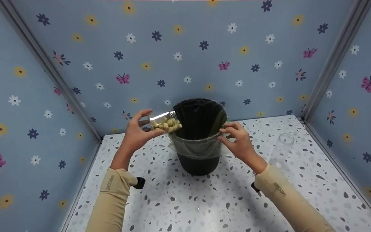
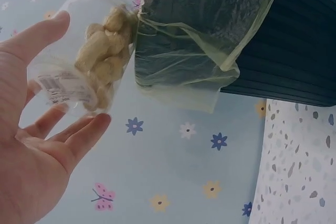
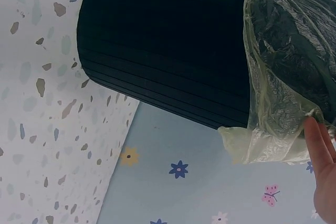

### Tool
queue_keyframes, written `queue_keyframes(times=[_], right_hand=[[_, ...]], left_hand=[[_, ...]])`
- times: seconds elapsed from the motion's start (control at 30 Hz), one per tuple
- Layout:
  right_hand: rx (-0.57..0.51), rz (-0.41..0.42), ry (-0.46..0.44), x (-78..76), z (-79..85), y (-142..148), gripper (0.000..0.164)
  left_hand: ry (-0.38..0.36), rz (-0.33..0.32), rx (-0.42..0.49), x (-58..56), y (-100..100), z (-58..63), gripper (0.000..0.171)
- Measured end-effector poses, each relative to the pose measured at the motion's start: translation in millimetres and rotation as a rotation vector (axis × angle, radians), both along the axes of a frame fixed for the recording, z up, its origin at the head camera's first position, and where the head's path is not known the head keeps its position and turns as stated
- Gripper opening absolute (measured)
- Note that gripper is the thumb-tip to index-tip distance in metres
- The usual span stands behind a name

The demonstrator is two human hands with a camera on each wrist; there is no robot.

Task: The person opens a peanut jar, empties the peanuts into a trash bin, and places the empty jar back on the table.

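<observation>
My left hand (image 1: 139, 132) holds a clear jar (image 1: 159, 118) of peanuts (image 2: 102, 59), thumb on one side and fingers on the other. The jar lies tilted on its side, its mouth at the left rim of a dark trash bin (image 1: 198, 162). Peanuts have gathered along its lower side and at the mouth. A thin, pale translucent bin liner (image 2: 173, 69) is folded over the rim. On the bin's right side, my right hand (image 1: 237, 141) pinches the lined rim between thumb and fingers. In the right wrist view, its fingers (image 3: 318, 145) lie against the liner.
A clear, empty-looking container (image 1: 286, 139) stands on the speckled table (image 1: 172, 206) to the right of the bin. Flower-patterned blue panels (image 1: 192, 54) rise behind the table and along both sides, with the bin close to the back panel.
</observation>
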State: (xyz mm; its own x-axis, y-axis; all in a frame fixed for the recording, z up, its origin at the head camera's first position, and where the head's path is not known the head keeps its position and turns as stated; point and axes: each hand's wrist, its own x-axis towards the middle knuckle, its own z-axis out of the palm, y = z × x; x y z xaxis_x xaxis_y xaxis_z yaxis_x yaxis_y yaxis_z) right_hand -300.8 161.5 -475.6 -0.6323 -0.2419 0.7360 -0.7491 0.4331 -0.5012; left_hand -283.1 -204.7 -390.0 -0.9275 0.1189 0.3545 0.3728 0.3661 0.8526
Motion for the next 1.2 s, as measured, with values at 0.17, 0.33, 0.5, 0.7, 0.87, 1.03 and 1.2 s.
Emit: queue_keyframes(times=[0.17, 0.33, 0.5, 0.7, 0.87, 1.03, 1.2], right_hand=[[-0.003, 0.002, -0.022, 2.3, 0.2, -1, 0.025], [-0.002, -0.004, -0.017, 1.7, 1.5, 0, 0.025], [-0.001, -0.009, -0.018, 2.6, 0.4, 0, 0.025], [0.001, -0.005, -0.037, 3.0, -1.3, 1, 0.025], [0.015, -0.018, -0.032, 3.5, -1.9, 0, 0.025], [0.019, -0.028, -0.028, 3.4, -1.5, 0, 0.025], [0.006, -0.009, -0.012, 2.7, -1.6, 0, 0.025]], left_hand=[[0.013, 0.006, 0.010, -2.5, 0, -5.6, 0.078], [0.017, 0.007, 0.036, -3.3, 1, -4.2, 0.077], [-0.009, 0.000, 0.009, 5.8, 6, 6.1, 0.077], [-0.011, -0.007, -0.008, 16.3, 12, 15.6, 0.077], [-0.011, -0.020, -0.039, 2.7, 6, 1.3, 0.078], [0.017, -0.022, -0.060, -1.8, 4, -2.5, 0.080], [0.044, -0.017, -0.048, -1.7, 4, -2.3, 0.079]])
